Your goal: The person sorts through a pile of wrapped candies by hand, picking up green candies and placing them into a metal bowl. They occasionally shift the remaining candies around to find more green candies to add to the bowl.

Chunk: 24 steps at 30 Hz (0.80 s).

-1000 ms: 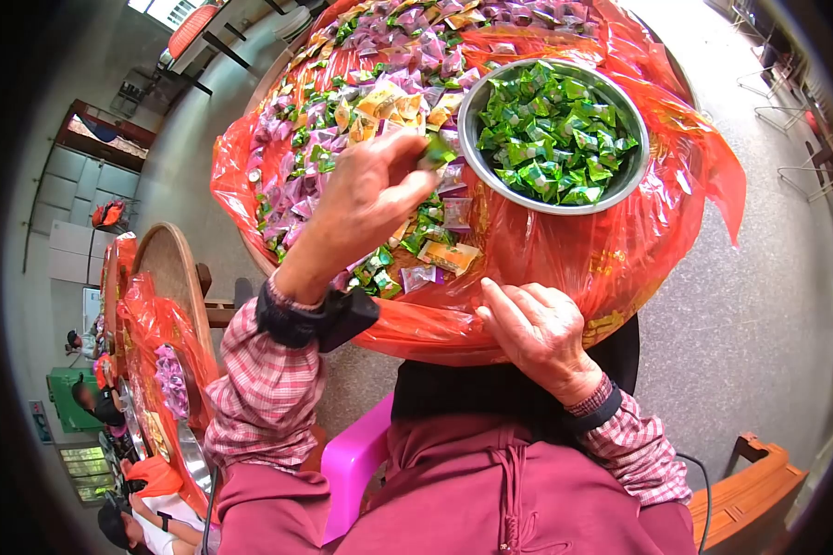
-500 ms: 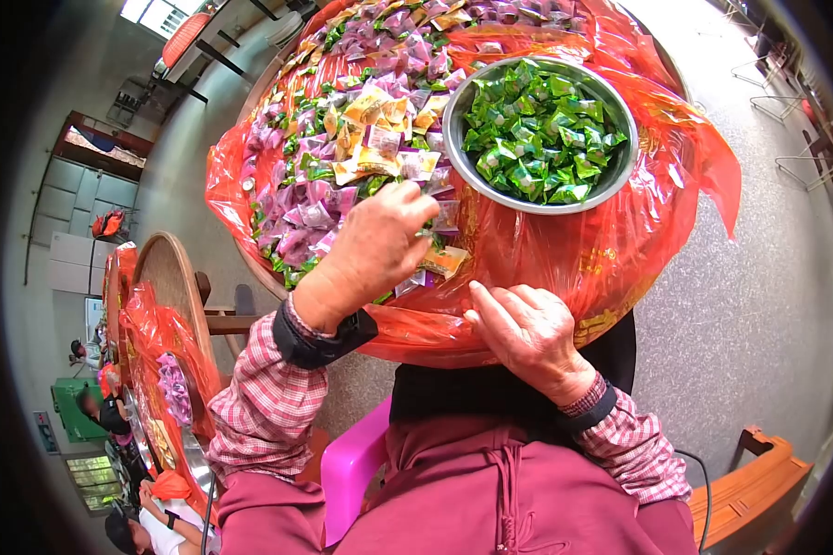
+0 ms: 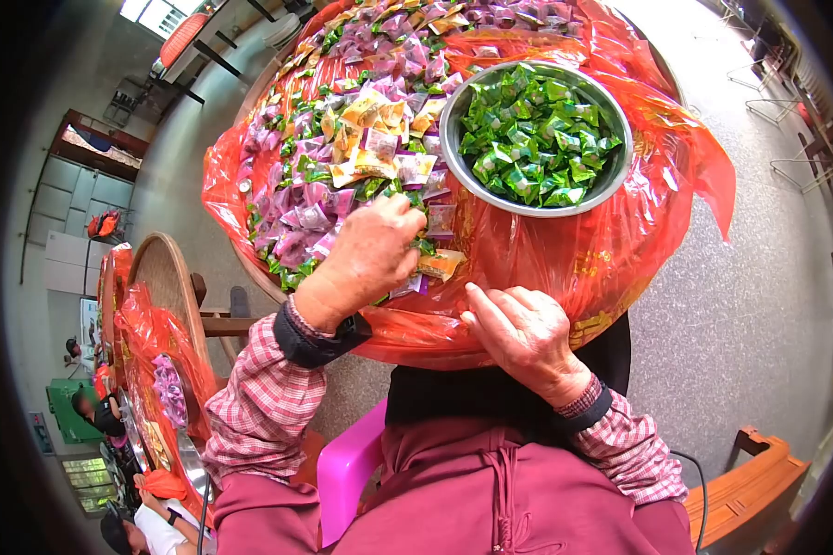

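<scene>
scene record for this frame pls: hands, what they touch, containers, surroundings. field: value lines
left hand: knuckles up, fingers down in the mixed candies; whether it grips one cannot be told
right hand: rests on the near edge of the red plastic sheet, holds nothing
steel bowl: on the sheet, full of green-wrapped candies
candy colours: purple, orange-yellow, green
round table: covered by the sheet
surroundings: second covered table on the left, people beside it

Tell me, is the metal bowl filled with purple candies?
No, the metal bowl holds only green-wrapped candies; the purple candies lie loose on the red plastic sheet beside it.
</scene>
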### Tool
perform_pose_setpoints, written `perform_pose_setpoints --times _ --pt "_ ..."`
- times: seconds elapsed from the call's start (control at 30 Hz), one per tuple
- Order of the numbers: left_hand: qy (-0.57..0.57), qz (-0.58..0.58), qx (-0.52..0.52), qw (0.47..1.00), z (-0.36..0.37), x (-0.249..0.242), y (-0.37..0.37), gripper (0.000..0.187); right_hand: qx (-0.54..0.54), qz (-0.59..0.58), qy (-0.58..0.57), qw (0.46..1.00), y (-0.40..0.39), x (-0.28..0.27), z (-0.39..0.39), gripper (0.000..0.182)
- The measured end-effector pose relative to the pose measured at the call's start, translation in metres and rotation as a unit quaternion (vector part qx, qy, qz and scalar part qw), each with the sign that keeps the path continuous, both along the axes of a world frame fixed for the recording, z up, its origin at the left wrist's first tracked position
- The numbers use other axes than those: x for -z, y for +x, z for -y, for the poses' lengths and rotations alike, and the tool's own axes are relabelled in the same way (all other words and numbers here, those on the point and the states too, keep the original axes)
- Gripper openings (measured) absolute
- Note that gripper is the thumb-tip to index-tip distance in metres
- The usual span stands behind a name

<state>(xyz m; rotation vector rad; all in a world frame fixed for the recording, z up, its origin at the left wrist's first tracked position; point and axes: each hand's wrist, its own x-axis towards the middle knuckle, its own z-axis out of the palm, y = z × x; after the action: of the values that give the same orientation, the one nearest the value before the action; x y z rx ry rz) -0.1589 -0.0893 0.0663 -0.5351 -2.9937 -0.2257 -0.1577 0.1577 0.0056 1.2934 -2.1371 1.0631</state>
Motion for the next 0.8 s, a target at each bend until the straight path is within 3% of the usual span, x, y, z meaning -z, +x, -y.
perform_pose_setpoints --times 0.17,0.3,0.53,0.6,0.63,0.7,0.77,0.8 --pt "-0.084 0.06 -0.027 0.994 0.004 0.015 0.0 0.025 0.0 -0.002 0.004 1.0 0.0 0.001 -0.001 0.037" --pt "0.006 0.017 -0.026 1.0 0.01 -0.005 0.002 0.019 0.0 0.002 0.007 1.0 0.0 0.0 -0.002 0.037" --pt "0.218 0.088 -0.119 0.965 -0.012 -0.052 -0.031 0.021 -0.001 0.006 0.002 1.0 0.001 0.002 0.0 0.036" --pt "0.402 0.095 -0.092 0.906 -0.021 -0.049 -0.05 0.022 -0.003 0.008 0.002 1.0 0.001 0.001 0.0 0.037" --pt "0.403 0.094 -0.091 0.906 -0.028 -0.048 -0.053 0.022 -0.004 0.012 0.001 1.0 0.001 0.001 -0.001 0.037" --pt "0.511 0.022 -0.053 0.858 -0.038 -0.048 -0.057 0.023 -0.003 0.01 0.002 1.0 0.001 0.001 -0.001 0.038" --pt "0.478 0.011 -0.057 0.876 -0.028 -0.049 -0.05 0.026 -0.001 0.01 0.0 1.0 0.001 0.002 -0.003 0.038" --pt "0.368 0.031 -0.067 0.927 -0.02 -0.05 -0.04 0.027 -0.003 0.01 0.004 1.0 0.001 0.002 -0.003 0.038"
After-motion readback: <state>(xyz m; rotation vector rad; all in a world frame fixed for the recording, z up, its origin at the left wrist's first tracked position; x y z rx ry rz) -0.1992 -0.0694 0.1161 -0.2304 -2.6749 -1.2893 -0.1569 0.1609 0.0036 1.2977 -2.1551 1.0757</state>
